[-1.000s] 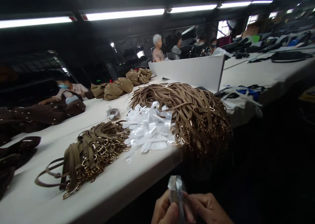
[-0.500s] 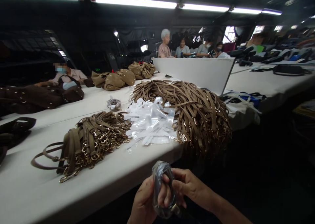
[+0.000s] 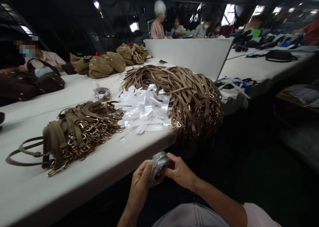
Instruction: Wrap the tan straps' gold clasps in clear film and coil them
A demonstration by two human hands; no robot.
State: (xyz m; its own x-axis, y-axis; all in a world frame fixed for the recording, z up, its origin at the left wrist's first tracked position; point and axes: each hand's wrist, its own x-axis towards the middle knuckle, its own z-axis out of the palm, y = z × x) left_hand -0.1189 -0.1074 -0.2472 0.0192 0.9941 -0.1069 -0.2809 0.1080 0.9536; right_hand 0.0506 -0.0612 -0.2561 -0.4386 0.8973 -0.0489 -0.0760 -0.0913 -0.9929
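Both my hands hold a folded strap wrapped in a clear plastic sleeve (image 3: 157,167) just below the front edge of the white table (image 3: 82,177). My left hand (image 3: 140,186) grips its left side with the fingers curled. My right hand (image 3: 178,170) pinches its right end. On the table ahead lie a pile of clear plastic sleeves (image 3: 143,112), a bundle of dark olive straps with gold clasps (image 3: 77,130) to the left and a large heap of tan straps (image 3: 184,94) to the right.
A small roll of tape (image 3: 102,92) sits behind the sleeves. Tan studded bags (image 3: 104,64) and dark brown bags (image 3: 30,84) lie farther back. A white divider board (image 3: 189,56) stands across the table. Several people sit at the far end and on the left.
The view has tilted down, so my hands and forearms show fully. The wrapped strap has turned from upright to lying sideways between my hands.
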